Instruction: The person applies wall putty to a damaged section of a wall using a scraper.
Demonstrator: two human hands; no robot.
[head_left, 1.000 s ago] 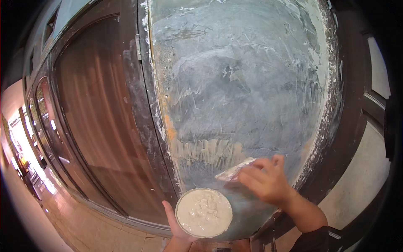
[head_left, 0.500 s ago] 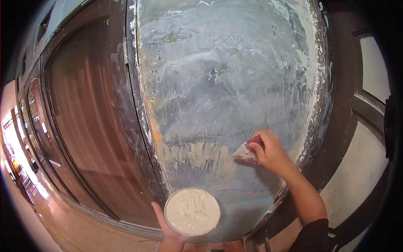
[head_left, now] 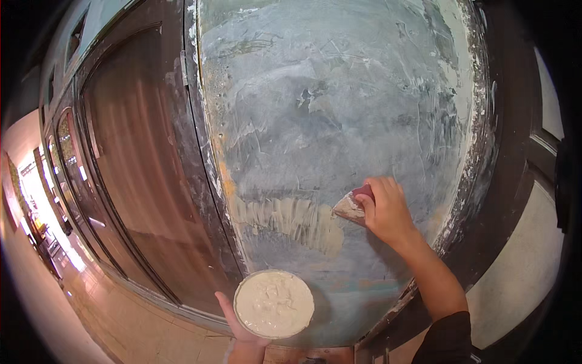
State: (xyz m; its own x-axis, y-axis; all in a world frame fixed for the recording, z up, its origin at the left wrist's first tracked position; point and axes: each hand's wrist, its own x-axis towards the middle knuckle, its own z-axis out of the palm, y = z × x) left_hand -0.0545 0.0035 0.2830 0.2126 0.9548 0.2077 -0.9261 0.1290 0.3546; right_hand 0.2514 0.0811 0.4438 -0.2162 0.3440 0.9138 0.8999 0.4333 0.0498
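Note:
My right hand point(head_left: 388, 209) grips a putty knife point(head_left: 350, 207) by its dark red handle. Its wide blade, smeared with pale filler, is at the grey wall panel point(head_left: 321, 139), by the right end of a cream filler patch point(head_left: 285, 219); whether the edge touches the wall I cannot tell. Lower down, my left hand point(head_left: 242, 327) supports a round tub point(head_left: 237, 315) from below and the left side, thumb up along the rim. Cream filler point(head_left: 274, 303) fills the tub nearly to the brim, its surface uneven. The fingers under the tub are hidden.
To the left stands a dark wooden frame with a brown glazed panel point(head_left: 133, 158). A flaking, paint-spattered edge point(head_left: 479, 121) bounds the wall on the right, beside a dark panelled door point(head_left: 515, 158). Tiled floor point(head_left: 145, 327) runs along the lower left.
My right hand and the putty knife have shifted slightly up and left, and the blade has tilted. The tub in my left hand is nearly where it was. The view has turned a little.

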